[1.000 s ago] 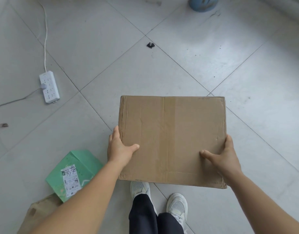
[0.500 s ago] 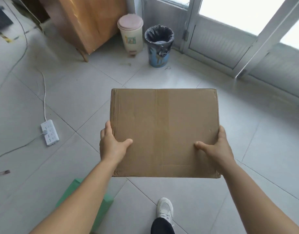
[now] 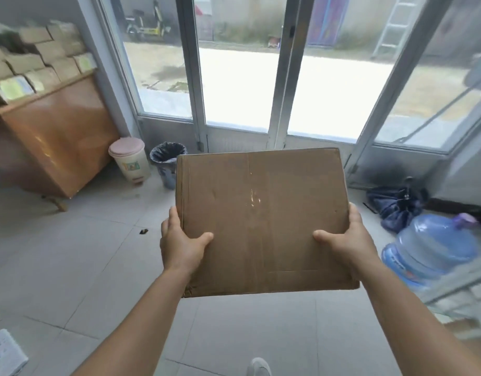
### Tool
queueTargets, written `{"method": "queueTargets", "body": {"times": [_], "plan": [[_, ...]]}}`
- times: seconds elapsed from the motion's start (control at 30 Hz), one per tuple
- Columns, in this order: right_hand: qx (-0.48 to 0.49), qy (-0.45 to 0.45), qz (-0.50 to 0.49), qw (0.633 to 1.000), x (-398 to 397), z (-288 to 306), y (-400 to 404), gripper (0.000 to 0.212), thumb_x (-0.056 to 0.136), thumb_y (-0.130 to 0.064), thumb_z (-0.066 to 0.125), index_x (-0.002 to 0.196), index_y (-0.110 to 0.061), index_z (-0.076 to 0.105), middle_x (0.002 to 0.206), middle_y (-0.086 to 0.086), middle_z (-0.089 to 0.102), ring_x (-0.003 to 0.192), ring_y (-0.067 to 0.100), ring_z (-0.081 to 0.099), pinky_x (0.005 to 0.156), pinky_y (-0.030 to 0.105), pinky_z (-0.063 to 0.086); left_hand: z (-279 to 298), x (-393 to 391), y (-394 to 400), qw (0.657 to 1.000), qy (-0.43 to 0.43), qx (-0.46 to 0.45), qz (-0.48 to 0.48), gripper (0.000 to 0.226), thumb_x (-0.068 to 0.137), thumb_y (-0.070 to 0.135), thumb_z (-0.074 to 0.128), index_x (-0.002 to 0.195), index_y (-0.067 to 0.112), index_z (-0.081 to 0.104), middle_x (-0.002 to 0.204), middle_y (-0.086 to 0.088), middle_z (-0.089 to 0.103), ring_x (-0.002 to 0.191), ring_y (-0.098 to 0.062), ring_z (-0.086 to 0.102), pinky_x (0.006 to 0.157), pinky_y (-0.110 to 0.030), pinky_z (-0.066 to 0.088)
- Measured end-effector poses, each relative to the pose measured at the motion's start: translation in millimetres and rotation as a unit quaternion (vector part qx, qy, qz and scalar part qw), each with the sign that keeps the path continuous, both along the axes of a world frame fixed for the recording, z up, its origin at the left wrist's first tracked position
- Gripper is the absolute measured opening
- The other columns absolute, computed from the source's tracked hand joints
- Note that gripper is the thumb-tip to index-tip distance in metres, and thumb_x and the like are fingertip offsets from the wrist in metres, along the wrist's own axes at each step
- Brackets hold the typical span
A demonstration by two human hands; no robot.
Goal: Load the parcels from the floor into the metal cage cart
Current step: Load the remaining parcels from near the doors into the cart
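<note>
A flat brown cardboard box (image 3: pixel 263 221) fills the middle of the frame, held up off the tiled floor (image 3: pixel 71 267) with its broad taped face toward the camera. The left hand (image 3: pixel 181 246) grips the box's left edge near the lower corner, thumb lying across the front face and fingers wrapped behind. The right hand (image 3: pixel 347 242) grips the right edge at about the same height, thumb likewise on the front and fingers hidden behind the cardboard. Both bare forearms reach in from the bottom of the frame.

At the right edge, lower half, pale metal bars (image 3: pixel 456 291) cross the view, blurred; they appear to be part of a cage cart. Behind them a blue water jug (image 3: pixel 434 245) lies on the floor, with a dark bag (image 3: pixel 396 204) just beyond it.

Across the top, glass doors (image 3: pixel 239 77) look out on a sunlit yard. Left of the box, near the doors, stand a pink-lidded pedal bin (image 3: pixel 129 161) and a bin with a black liner (image 3: pixel 167 164), side by side. A wooden desk (image 3: pixel 55 139) stacked with cartons occupies the upper left. A white power strip (image 3: pixel 3 354) sits in the lower left corner, and a white shoe tip (image 3: pixel 258 367) shows at the bottom edge.
</note>
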State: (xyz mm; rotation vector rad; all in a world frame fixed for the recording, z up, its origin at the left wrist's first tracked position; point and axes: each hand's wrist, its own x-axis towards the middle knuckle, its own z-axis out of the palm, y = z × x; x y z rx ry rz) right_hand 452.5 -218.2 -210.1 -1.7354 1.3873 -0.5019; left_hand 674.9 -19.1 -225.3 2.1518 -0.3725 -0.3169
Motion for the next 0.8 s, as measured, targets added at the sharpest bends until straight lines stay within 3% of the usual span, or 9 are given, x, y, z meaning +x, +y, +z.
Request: {"method": "queueTargets", "body": {"times": [0.07, 0.13, 0.23, 0.47, 0.8], "plan": [[-0.022, -0.017, -0.023, 0.999, -35, 24, 5, 0.088, 0.07, -0.03, 0.083, 0.139, -0.04, 0.03, 0.125, -0.006, 0.06, 0.111, 0.024, 0.06, 0.097, 0.047, 0.049, 26, -20, -10, 0.999, -0.006, -0.027, -0.039, 0.098, 0.078, 0.029, 0.077, 0.154, 0.025, 0.014, 0.148, -0.004, 0.031, 0.134, -0.027, 0.037, 0.109, -0.047, 0.036], [-0.061, -0.065, -0.151, 0.984, -147, 79, 20, 0.089, 0.07, -0.027, 0.083, 0.141, -0.038, 0.03, 0.128, -0.006, 0.059, 0.112, 0.023, 0.06, 0.098, 0.046, 0.049, 82, -96, -51, 0.984, -0.036, -0.064, -0.162, 0.097, 0.078, 0.026, 0.077, 0.153, 0.023, 0.016, 0.146, -0.005, 0.033, 0.133, -0.027, 0.037, 0.11, -0.045, 0.035], [-0.088, -0.083, -0.214, 0.969, -213, 106, 24, 0.096, 0.068, -0.03, 0.084, 0.144, -0.039, 0.026, 0.13, -0.007, 0.058, 0.114, 0.022, 0.06, 0.097, 0.046, 0.05, 122, -147, -81, 0.966, -0.054, -0.107, -0.227, 0.097, 0.076, 0.022, 0.078, 0.153, 0.02, 0.019, 0.145, -0.006, 0.036, 0.133, -0.026, 0.037, 0.111, -0.042, 0.033], [-0.104, -0.061, -0.237, 0.964, -229, 125, 27, 0.103, 0.074, -0.031, 0.083, 0.153, -0.031, 0.018, 0.145, -0.002, 0.047, 0.129, 0.026, 0.05, 0.108, 0.043, 0.04, 134, -158, -93, 0.959, -0.064, -0.143, -0.236, 0.096, 0.075, 0.019, 0.078, 0.153, 0.019, 0.022, 0.143, -0.006, 0.038, 0.132, -0.025, 0.038, 0.11, -0.04, 0.034], [-0.187, -0.077, -0.383, 0.901, -446, 190, 55, 0.094, 0.074, -0.028, 0.082, 0.148, -0.033, 0.025, 0.134, -0.002, 0.054, 0.12, 0.026, 0.056, 0.101, 0.048, 0.047, 202, -361, -170, 0.891, -0.07, -0.215, -0.393, 0.1, 0.072, 0.018, 0.08, 0.153, 0.02, 0.021, 0.141, -0.005, 0.038, 0.131, -0.024, 0.041, 0.112, -0.041, 0.034]]}}
